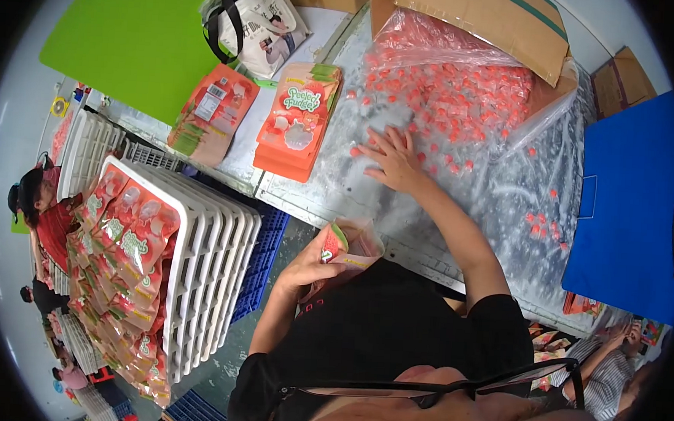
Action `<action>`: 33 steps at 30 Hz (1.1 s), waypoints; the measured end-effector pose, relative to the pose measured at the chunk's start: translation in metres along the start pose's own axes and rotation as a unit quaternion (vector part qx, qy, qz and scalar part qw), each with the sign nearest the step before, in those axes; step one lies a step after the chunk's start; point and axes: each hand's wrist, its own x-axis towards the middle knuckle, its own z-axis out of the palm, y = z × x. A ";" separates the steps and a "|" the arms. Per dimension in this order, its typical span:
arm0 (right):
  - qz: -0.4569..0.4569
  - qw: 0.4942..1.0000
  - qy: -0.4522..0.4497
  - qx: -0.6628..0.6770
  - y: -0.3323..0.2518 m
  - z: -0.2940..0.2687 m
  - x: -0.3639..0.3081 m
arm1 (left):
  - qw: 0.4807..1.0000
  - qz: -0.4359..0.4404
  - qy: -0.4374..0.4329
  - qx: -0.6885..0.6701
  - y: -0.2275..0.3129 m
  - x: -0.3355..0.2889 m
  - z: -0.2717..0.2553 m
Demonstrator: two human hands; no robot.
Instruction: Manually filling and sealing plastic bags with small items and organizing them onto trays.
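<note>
My left hand (307, 271) is closed around a red and tan stand-up pouch (363, 251), held upright at the table's front edge with its mouth spread apart. On the metal table (353, 200) my right hand (391, 161) lies palm down, fingers spread, at the near left side of a heap of small red candies in clear wrappers (472, 99). A loose candy (355, 151) sits beside its fingertips; whatever lies under the palm is hidden. Left of that hand is a stack of flat matching pouches (296, 121), with another flat stack (214, 112) turned face down.
The heap spills from a plastic-lined cardboard box (484, 24). A blue panel (626, 210) stands right, a green panel (133, 32) far left. Near a tote bag (259, 31), stacked white crates (212, 265) hold filled pouches (125, 253). Other people (599, 369) are at both sides.
</note>
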 end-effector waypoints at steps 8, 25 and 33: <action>0.136 0.955 0.101 0.245 0.039 -0.019 -0.087 | 0.999 0.034 0.020 0.021 -0.014 -0.006 -0.016; 0.079 0.980 0.132 0.129 0.002 -0.011 -0.039 | 0.996 0.022 0.091 0.004 -0.016 -0.034 -0.023; 0.106 0.925 0.171 0.321 0.005 -0.009 -0.051 | 0.994 0.013 0.104 -0.016 -0.029 -0.035 -0.032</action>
